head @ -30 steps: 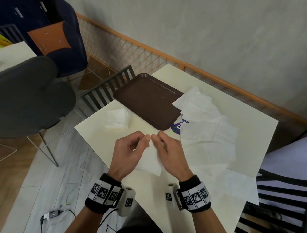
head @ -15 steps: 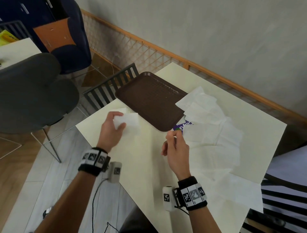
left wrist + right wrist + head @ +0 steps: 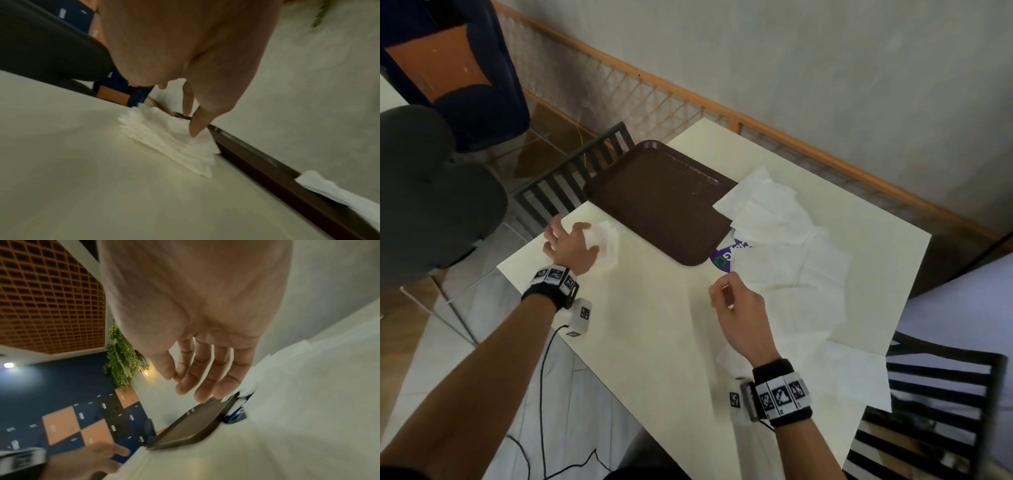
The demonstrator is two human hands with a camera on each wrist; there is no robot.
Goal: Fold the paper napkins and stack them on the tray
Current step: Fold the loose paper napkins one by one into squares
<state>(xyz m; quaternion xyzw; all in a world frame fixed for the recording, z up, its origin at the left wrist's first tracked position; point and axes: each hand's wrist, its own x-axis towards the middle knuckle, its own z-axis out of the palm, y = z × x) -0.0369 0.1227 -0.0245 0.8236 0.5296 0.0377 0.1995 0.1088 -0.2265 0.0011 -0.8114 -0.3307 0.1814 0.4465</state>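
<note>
A small stack of folded white napkins (image 3: 607, 240) (image 3: 170, 144) lies on the cream table (image 3: 654, 335), just left of the brown tray (image 3: 654, 202) (image 3: 267, 170) (image 3: 191, 426), which has nothing on it. My left hand (image 3: 585, 236) (image 3: 191, 128) rests on top of that stack with straight fingers touching it. Several unfolded napkins (image 3: 791, 274) (image 3: 308, 402) are spread over the table's right side, one corner lapping the tray's rim. My right hand (image 3: 722, 291) (image 3: 197, 386) hovers beside them, fingers relaxed and holding nothing.
A purple packet (image 3: 729, 253) peeks out from under the napkins at the tray's near corner. A grey chair (image 3: 431, 192) and a slatted chair (image 3: 571, 181) stand left of the table. Another black slatted chair (image 3: 935, 387) is at the right. A lattice fence runs behind.
Both hands held one folded napkin at the table's middle. My left hand carried it left and set it on the stack beside the tray; my right hand let go and stays near the purple packet.
</note>
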